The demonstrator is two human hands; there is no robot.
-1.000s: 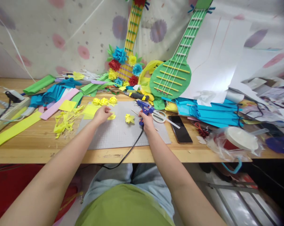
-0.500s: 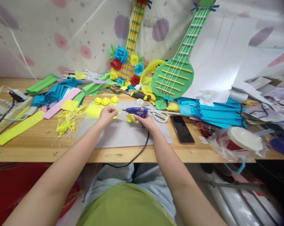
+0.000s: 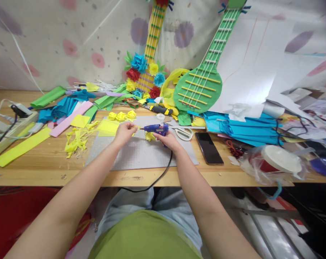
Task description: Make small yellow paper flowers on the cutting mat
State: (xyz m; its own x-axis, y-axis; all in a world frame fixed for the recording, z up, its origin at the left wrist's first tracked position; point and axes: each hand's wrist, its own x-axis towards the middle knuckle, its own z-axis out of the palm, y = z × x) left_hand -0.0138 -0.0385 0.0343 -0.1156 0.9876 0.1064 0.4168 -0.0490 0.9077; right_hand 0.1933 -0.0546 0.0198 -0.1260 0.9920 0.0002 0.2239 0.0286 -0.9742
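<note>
My right hand [image 3: 166,138] is wrapped round the grip of a blue hot glue gun [image 3: 154,128], its nozzle pointing left. A black cord [image 3: 166,166] runs down from the gun over the table edge. In a pinch, my left hand [image 3: 126,133] holds a small piece of yellow crepe paper, mostly hidden by the fingers, close to the nozzle tip. Below the gun lies another yellow crepe piece [image 3: 150,136] on the grey cutting mat [image 3: 141,156]. Several yellow paper flowers [image 3: 121,116] sit in a row behind my left hand, above a flat yellow sheet [image 3: 107,128].
White-handled scissors [image 3: 184,134] and a black phone [image 3: 208,148] lie to the right. At the back lean a green paper banjo-like instrument [image 3: 199,88] and a yellow flowered one [image 3: 152,46]. Yellow scraps [image 3: 76,140] and a power strip [image 3: 14,133] are at left; a lidded tub [image 3: 278,160] stands right.
My left hand has shifted slightly right, bringing its yellow piece closer to the nozzle. The glue gun has moved a touch left and down.
</note>
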